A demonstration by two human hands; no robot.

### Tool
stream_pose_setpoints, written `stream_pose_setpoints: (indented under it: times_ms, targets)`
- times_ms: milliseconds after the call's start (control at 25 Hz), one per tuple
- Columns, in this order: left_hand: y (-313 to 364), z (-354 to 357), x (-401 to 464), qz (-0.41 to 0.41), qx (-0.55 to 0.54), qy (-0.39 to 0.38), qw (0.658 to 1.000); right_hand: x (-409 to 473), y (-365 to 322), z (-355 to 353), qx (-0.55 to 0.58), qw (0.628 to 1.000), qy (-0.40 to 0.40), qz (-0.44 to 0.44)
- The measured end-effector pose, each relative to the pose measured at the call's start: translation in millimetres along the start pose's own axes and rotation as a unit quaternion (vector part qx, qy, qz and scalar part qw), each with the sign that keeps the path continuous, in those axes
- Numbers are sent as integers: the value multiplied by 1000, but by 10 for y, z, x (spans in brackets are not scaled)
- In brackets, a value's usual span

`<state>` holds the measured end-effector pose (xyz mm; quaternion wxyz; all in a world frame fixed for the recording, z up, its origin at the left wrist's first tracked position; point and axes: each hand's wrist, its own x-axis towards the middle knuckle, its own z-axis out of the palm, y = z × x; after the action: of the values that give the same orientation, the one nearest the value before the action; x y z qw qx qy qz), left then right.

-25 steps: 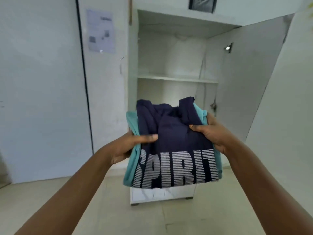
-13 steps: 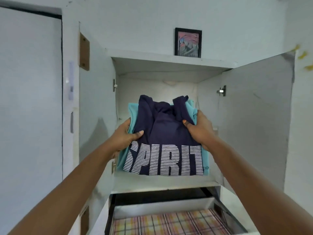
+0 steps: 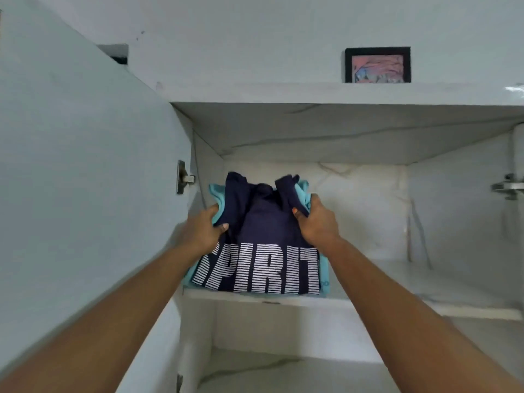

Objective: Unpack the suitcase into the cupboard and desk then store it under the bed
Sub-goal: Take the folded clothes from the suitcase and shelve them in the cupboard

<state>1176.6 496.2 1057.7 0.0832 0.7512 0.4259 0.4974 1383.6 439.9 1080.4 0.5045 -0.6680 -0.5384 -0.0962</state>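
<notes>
A folded stack of clothes (image 3: pixel 263 222), a navy shirt printed SPIRIT on top of a teal garment, sits at the left end of the cupboard's upper shelf (image 3: pixel 397 296). My left hand (image 3: pixel 202 232) grips the stack's left edge, thumb on the navy cloth. My right hand (image 3: pixel 316 222) grips its right edge, fingers under the teal layer. The stack's front edge lies at the shelf's lip; whether its weight rests fully on the shelf I cannot tell. The suitcase is out of view.
The open left cupboard door (image 3: pixel 85 194) stands close beside my left arm, with a metal hinge (image 3: pixel 184 180). A second hinge (image 3: pixel 507 188) is at the right. A small framed picture (image 3: pixel 377 65) stands on the cupboard top. A lower shelf (image 3: pixel 283 370) shows below.
I have stepped closer and both hands have carried the stack forward into the cupboard, down onto the upper shelf's left end. The drawer with checked cloth has dropped out of view.
</notes>
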Motion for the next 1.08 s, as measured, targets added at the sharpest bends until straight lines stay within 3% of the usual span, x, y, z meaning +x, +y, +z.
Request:
stream_pose_setpoints:
  times_ms: [80, 280, 480, 560, 680, 760, 840, 920, 1080]
  targets:
    - [-135, 114, 278, -5, 95, 56, 994, 298, 98, 336, 24, 999, -20, 10]
    - [-549, 567, 750, 67, 289, 83, 951, 798, 347, 907, 56, 993, -57, 84]
    - [-927, 898, 820, -2, 359, 17, 933, 921, 466, 1308, -62, 962, -245, 102]
    - [-911, 954, 761, -9, 386, 13, 922, 872, 463, 1333, -79, 950, -283, 103]
    - [-765, 803, 572, 0, 337, 69, 939, 581, 357, 1158, -63, 973, -215, 49]
    - [-513, 572, 170, 13, 195, 145, 970, 186, 214, 938, 81, 988, -132, 4]
    - [-188, 271, -578, 11, 28, 198, 980, -434, 12, 674, 303, 946, -118, -6]
    - [29, -137, -1616, -16, -70, 200, 977, -1257, -210, 434, 472, 860, -190, 31]
    - [-146, -1111, -3689, -176, -143, 229, 947, -3083, -646, 290, 550, 734, -390, 84]
